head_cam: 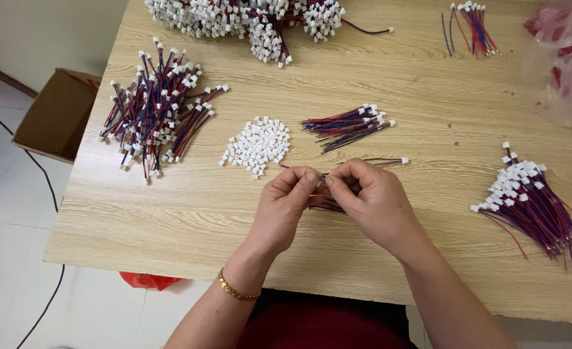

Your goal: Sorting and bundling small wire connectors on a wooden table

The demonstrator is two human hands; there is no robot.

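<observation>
Both hands' grip pinching wire bundle [328,197], L hand [286,207], R hand [373,200], white connector pile [257,145] just beyond

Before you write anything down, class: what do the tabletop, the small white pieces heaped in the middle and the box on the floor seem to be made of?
Tabletop: pale wood or wood-look laminate, matt; a grain pattern runs along it.
Small white pieces: probably moulded plastic; uniform, blocky and evenly white.
Box: brown cardboard, dull, with folded flaps.

Loose connector pile [257,147] on surface [189,213], centre; big wire heap [156,110] to its left; small bundle [349,126] right; another bundle [528,200] far right; cardboard box [56,116] on floor left of surface.
</observation>
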